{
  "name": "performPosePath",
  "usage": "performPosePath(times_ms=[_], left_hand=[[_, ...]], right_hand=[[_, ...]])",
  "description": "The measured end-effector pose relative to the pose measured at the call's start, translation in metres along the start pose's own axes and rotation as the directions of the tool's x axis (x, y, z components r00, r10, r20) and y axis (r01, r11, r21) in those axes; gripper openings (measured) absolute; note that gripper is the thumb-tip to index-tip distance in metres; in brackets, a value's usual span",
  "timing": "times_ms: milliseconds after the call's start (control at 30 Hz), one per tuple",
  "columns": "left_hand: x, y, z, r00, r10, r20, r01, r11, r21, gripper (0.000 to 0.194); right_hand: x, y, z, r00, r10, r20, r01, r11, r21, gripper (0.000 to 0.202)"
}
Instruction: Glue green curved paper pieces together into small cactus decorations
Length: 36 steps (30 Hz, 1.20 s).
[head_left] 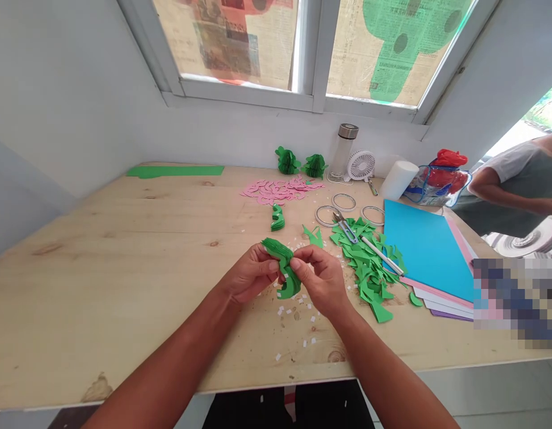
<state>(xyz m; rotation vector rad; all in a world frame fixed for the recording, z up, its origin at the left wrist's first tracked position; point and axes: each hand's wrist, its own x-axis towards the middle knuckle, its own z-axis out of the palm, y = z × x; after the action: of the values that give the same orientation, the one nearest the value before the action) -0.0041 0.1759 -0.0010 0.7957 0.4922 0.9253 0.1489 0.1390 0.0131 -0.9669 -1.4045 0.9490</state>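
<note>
A thick stack of green paper cutouts with a wavy edge is held between both hands above the table. My left hand pinches its left side, thumb on the front layer. On the right side, the thumb and fingers of my right hand are closed on the same stack. Small white squares show on its face. Just beyond it lies a smaller green cutout stack, also dotted with white. Green paper scraps lie in a heap to the right, with small scissors and a white pen on them.
Pink paper cutouts, two green paper ornaments, a glass bottle and a small fan stand or lie at the back. Tape rings and blue paper are at right. Another person is beyond the table's right edge.
</note>
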Motion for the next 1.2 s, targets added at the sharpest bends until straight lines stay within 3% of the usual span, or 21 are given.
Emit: performPosePath(times_ms=[133,267,467,633,867,1200], left_hand=[[0.0,0.0,0.001,1.0,0.005,-0.007,-0.005,1.0,-0.005,0.028],[0.0,0.0,0.002,1.0,0.003,-0.015,-0.003,1.0,-0.002,0.029],[0.002,-0.001,0.003,0.999,0.031,-0.044,-0.03,0.999,0.009,0.026],[0.005,0.0,0.004,0.996,0.068,-0.063,-0.066,0.997,0.028,0.023],[0.008,0.004,0.008,0.982,0.162,-0.1,-0.151,0.983,0.109,0.015],[0.01,0.002,0.008,0.949,0.206,-0.239,-0.17,0.972,0.161,0.016]], right_hand=[[-0.004,-0.002,0.002,0.964,-0.24,-0.118,0.203,0.944,-0.261,0.014],[-0.007,-0.001,0.003,0.884,-0.458,-0.099,0.377,0.82,-0.431,0.006],[-0.007,-0.001,0.004,0.824,-0.563,-0.066,0.471,0.745,-0.472,0.01],[-0.008,-0.003,0.004,0.824,-0.565,-0.047,0.484,0.744,-0.461,0.013],[-0.004,-0.001,0.0,0.913,-0.388,-0.129,0.296,0.844,-0.446,0.011],[-0.001,0.011,0.001,0.951,-0.296,-0.094,0.207,0.83,-0.518,0.015]])
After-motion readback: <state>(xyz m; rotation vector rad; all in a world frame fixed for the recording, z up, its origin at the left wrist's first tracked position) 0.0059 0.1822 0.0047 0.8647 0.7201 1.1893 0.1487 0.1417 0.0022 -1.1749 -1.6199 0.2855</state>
